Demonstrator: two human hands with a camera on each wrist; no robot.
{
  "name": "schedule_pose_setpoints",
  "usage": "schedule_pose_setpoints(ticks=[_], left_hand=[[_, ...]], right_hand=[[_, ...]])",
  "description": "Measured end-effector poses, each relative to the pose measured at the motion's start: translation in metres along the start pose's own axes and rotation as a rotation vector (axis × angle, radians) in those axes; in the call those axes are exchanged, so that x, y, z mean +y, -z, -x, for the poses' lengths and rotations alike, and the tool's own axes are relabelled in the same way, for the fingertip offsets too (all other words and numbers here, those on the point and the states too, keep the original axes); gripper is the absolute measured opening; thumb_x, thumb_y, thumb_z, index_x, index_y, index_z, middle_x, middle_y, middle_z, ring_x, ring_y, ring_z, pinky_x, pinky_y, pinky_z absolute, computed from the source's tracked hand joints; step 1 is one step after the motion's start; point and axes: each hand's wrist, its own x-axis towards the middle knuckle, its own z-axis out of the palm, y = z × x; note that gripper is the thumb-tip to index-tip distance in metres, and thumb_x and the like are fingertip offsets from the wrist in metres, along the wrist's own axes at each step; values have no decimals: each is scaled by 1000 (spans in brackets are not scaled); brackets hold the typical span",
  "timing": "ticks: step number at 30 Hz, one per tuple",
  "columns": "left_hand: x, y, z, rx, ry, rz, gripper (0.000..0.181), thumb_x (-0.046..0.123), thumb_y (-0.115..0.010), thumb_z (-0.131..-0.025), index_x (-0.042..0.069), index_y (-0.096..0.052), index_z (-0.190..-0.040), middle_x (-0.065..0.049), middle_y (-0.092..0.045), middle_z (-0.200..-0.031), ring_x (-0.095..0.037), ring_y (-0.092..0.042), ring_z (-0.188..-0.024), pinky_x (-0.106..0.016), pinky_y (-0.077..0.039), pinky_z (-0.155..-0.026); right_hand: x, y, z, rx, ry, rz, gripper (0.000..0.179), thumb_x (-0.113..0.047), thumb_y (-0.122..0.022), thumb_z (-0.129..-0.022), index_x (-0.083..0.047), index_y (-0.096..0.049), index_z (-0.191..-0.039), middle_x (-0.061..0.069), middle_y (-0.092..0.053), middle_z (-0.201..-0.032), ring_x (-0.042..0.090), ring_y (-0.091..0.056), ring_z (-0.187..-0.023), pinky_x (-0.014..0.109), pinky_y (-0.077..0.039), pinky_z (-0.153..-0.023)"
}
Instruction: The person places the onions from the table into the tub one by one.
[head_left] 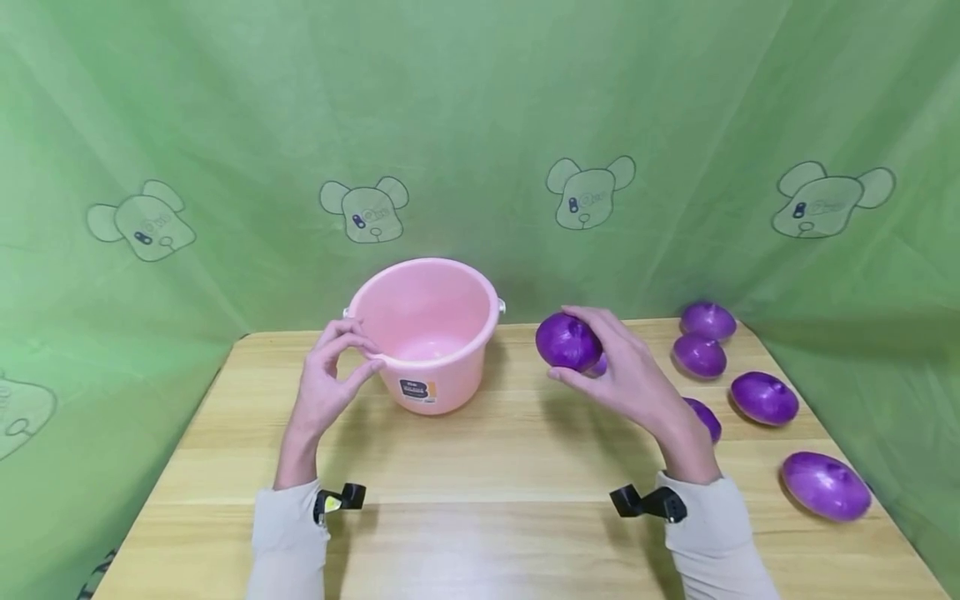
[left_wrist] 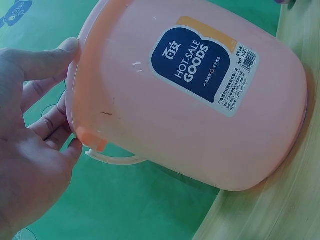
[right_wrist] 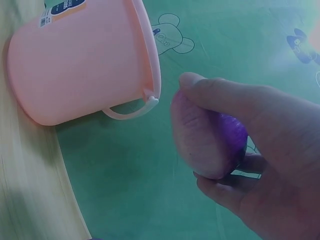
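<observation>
A pink bucket (head_left: 457, 385) with a label on its wall stands upright at the back of the table. My left hand (head_left: 330, 375) pinches its near left rim between thumb and fingers; the left wrist view shows the thumb (left_wrist: 47, 62) on the outside of the bucket wall (left_wrist: 135, 130). To the right of the bucket, my right hand (head_left: 633, 375) holds a shiny purple onion (head_left: 564, 342) in the air, apart from the bucket. In the right wrist view, thumb and fingers span this onion (right_wrist: 205, 135). Part of another purple onion (head_left: 599, 365) shows behind it.
Several more purple onions lie along the table's right side, one (head_left: 825, 487) near the right edge and one (head_left: 708, 321) at the back corner. My right forearm partly hides another onion (head_left: 703, 419). A green curtain (head_left: 480, 125) surrounds the wooden table (head_left: 465, 483).
</observation>
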Motion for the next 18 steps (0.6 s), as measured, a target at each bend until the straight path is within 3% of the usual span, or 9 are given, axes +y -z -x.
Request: schedule_pose_setpoints(ticks=[3, 7, 18], left_hand=[[0, 1, 0, -1, 6, 3, 20, -16, -76, -80, -6, -70, -96, -25, -55, -114, -39, -45, -132, -44, -22, -127], [0, 0, 1, -2, 8, 7, 19, -17, -76, -80, -6, -70, -95, -35, -51, -115, -47, -42, -133, -45, -21, -127], [-1, 0, 0, -1, 9, 8, 19, -14, -77, -81, -5, -70, -96, -30, -54, -114, -49, -42, -133, -45, -23, -127]], right_hand=[[-3, -1, -3, -2, -5, -7, 82, -42, -86, -83, -18, -47, -152, 16, -52, -146, 42, -58, -125, 66, -53, -97], [-8, -2, -5, -11, -8, -14, 83, -44, -85, -83, -20, -47, -152, 14, -52, -147, 40, -57, -126, 65, -53, -98], [-19, 1, -15, -7, 34, -9, 85, -40, -88, -81, -18, -47, -152, 16, -52, -147, 41, -58, -126, 65, -52, -100]])
